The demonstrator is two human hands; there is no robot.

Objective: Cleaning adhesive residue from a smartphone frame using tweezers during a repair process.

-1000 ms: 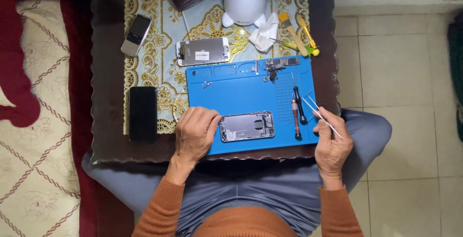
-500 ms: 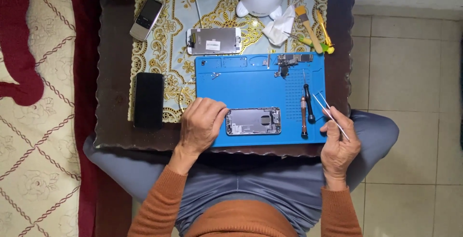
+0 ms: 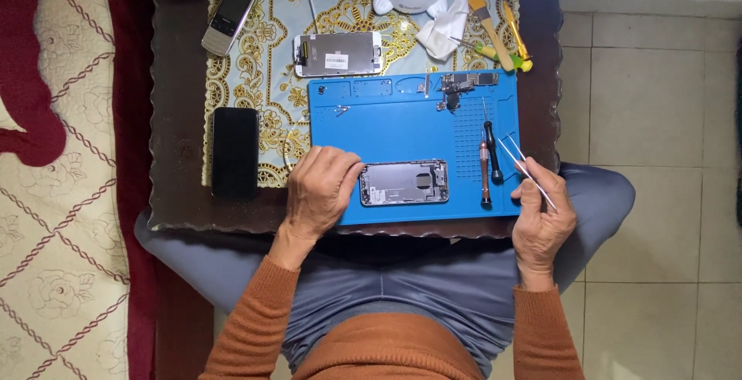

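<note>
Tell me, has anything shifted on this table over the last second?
Hardly anything. The view drifted a little, so the whole table sits differently in the picture. The left hand still rests against the opened silver phone body on the blue rubber work mat, and the right hand still holds the thin metal tweezers. The two screwdrivers lie as before.

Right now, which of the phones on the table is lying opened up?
The opened phone body on the blue mat, beside the left hand. The black phone and grey keypad phone lie closed on the tablecloth.
</note>
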